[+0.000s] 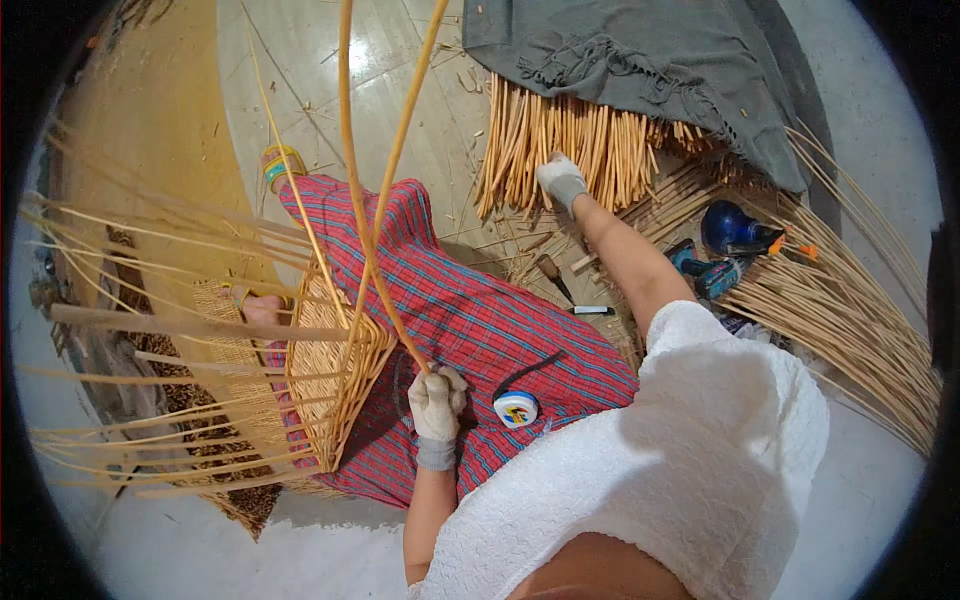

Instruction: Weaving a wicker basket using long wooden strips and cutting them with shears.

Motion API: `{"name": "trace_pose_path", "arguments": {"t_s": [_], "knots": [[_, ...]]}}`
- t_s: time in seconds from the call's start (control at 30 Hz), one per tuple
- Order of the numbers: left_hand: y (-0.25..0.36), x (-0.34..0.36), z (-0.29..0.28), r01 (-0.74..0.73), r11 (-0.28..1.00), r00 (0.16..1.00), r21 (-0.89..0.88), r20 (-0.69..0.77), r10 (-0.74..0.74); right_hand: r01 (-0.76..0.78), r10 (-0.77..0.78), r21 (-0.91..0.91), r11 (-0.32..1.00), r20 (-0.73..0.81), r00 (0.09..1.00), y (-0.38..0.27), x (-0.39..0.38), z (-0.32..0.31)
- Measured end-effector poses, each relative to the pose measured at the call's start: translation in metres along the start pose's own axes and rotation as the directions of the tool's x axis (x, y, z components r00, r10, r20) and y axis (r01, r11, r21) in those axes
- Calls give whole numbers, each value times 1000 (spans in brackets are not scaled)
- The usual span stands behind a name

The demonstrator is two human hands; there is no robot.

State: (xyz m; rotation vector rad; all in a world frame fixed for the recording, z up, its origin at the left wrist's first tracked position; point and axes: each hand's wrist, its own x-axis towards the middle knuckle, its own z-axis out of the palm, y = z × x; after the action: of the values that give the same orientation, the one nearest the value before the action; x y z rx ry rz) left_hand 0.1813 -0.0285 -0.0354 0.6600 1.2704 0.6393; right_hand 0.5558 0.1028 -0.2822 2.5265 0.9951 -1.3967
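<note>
Left hand: left hand [437, 400], gloved, closed around the lower end of a tall curved rod [352, 150], over the lap.
Right hand: right hand [563, 182], gloved, at the near left part of the rod bundle [610, 150]; cannot tell whether its fingers have pinched a rod.
Bundle: far side, right of centre; far part under a grey cloth [640, 55], near ends bare and packed close.
Woven piece: wicker work [318, 385], left of the left hand, against the checked cloth [480, 290] over the legs; long stakes fan out left.
Picking (judgement): take one rod near its bare end, draw it along its own length; a sideways pull would likely drag neighbours.
Holding (judgement): keep the left grip firm but light, since a tight bend may crack the rod; keep its tall end clear of the stakes.
Hazard (judgement): the wooden-handled tool [553, 275] lies near the right forearm; reach above it.
</note>
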Motion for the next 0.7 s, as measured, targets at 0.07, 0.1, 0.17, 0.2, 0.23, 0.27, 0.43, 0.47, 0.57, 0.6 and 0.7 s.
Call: {"name": "trace_pose_path", "arguments": {"t_s": [0.07, 0.1, 0.17, 0.2, 0.23, 0.27, 0.43, 0.47, 0.57, 0.6, 0.7], "knots": [[2, 0, 0, 14, 1000, 1000, 12, -27, -14, -50, 92, 253, 966, -157, 983, 0, 9, 6], [-1, 0, -5, 24, 1000, 999, 15, -30, -24, -67, 129, 363, 929, -148, 981, -4, 9, 8], [-6, -2, -19, 33, 999, 999, 13, 34, -33, -82, 159, 399, 913, -164, 974, -23, -9, 6], [-3, -2, -13, 38, 999, 998, 14, 46, -39, -20, 153, 450, 893, -261, 953, -17, -3, 11], [1, -2, -5, 22, 1000, 1000, -3, 13, -22, -24, 158, 452, 892, -262, 952, -16, 6, 20], [3, -2, -1, 2, 1000, 1000, -22, -28, -2, -46, 202, 462, 886, -294, 934, -22, 10, 26], [-3, -2, -7, 40, 997, 998, -59, -50, -43, -79, 264, 515, 854, -297, 918, -39, -8, 24], [-2, -2, -4, 56, 997, 996, -50, -73, -59, 24, 218, 517, 855, -402, 889, -37, -4, 28], [-2, -1, -6, 32, 998, 999, -52, -27, -34, 0, 174, 450, 893, -345, 922, -28, 0, 19], [-2, 0, -9, 33, 998, 999, -49, -28, -35, -1, 148, 464, 886, -281, 948, -31, -4, 13], [-2, -1, -15, 54, 997, 998, -47, 25, -53, -30, 138, 378, 925, -262, 955, -43, -6, 4]]}}
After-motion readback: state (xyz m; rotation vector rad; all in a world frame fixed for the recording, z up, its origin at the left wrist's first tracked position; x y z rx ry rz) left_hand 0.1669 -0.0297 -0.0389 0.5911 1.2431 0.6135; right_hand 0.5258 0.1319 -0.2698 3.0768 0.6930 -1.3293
